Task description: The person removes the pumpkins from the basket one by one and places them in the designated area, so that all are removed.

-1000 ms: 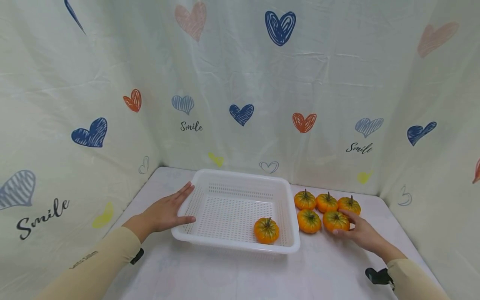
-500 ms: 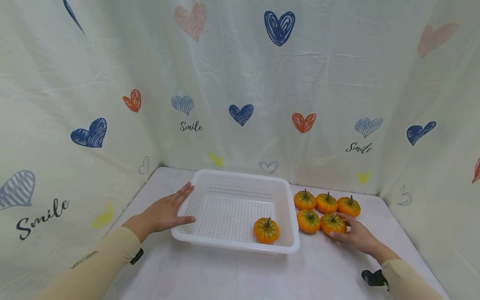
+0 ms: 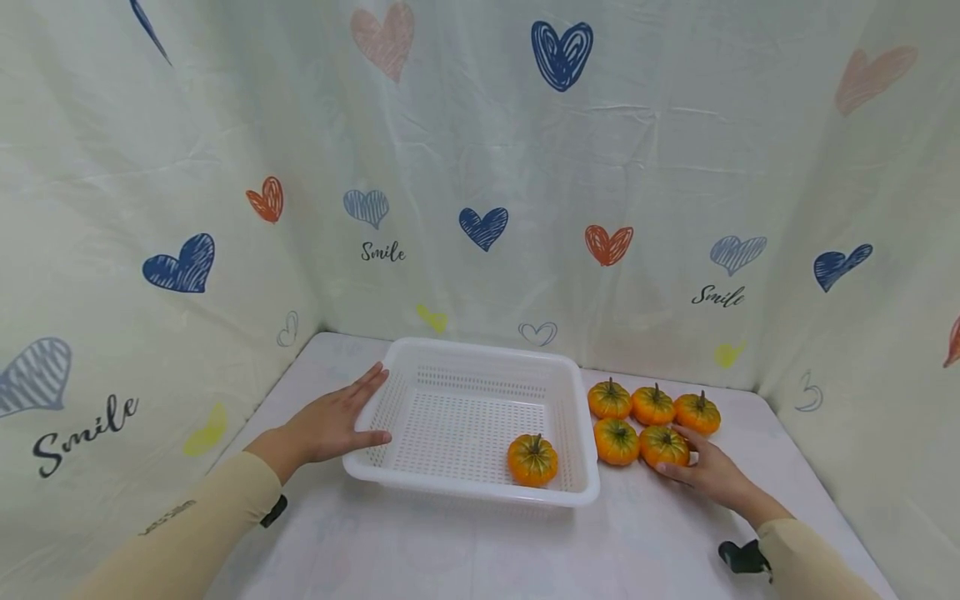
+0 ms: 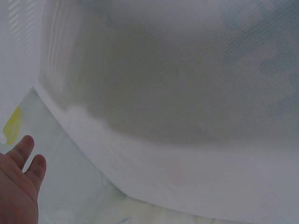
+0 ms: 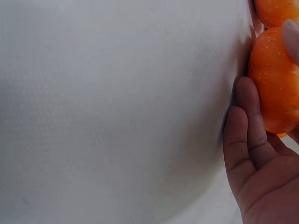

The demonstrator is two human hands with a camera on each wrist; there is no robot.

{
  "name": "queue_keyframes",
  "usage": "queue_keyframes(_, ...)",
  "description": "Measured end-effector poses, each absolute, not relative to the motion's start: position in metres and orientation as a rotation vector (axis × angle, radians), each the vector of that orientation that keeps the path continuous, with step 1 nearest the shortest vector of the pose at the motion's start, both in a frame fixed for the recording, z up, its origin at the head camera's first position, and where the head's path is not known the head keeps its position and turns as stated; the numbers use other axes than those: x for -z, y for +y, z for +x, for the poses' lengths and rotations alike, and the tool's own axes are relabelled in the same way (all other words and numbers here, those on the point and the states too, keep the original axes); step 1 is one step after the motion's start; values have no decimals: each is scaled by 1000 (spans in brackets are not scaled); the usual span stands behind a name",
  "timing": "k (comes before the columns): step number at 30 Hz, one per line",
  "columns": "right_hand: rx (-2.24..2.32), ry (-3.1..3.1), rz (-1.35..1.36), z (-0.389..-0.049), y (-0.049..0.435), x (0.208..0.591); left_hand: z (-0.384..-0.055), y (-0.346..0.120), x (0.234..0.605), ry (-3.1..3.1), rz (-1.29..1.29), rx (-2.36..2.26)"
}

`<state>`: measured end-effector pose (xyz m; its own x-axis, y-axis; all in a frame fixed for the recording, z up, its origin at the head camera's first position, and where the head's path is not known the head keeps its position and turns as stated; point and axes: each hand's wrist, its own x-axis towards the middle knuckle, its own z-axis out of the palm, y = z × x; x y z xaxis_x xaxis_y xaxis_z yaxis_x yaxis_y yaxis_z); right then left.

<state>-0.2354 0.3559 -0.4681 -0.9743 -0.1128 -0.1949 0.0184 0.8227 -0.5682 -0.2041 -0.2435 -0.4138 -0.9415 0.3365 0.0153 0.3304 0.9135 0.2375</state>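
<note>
In the head view my left hand (image 3: 330, 425) rests at the left rim of a white plastic basket (image 3: 468, 493), fingers straight and thumb over the edge. Two of that hand's fingers (image 4: 33, 168) show extended in the left wrist view. My right hand (image 3: 712, 473) holds a small orange pumpkin (image 3: 663, 446) on the table, with the thumb in front and fingers round its far right side. From below, the right wrist view shows this pumpkin (image 5: 275, 84) between thumb and fingers. Another pumpkin (image 3: 532, 460) sits inside the basket, near its front right corner.
Beside the held one, a pumpkin (image 3: 617, 442) stands close to the basket's right wall. Behind them runs a row of three, including a middle pumpkin (image 3: 653, 406). A heart-printed curtain (image 3: 480, 167) borders the white table (image 3: 420, 550) at the back and sides.
My right hand has shifted slightly left with its pumpkin, which now sits right up against the neighbouring pumpkin. My left hand and the basket have stayed in place.
</note>
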Motion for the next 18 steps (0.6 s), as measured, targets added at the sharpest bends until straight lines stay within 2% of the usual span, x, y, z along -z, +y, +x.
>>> queue_keyframes(18, 945, 2719, 63, -237, 357, 473, -203, -244, 412, 3042, 547, -383)
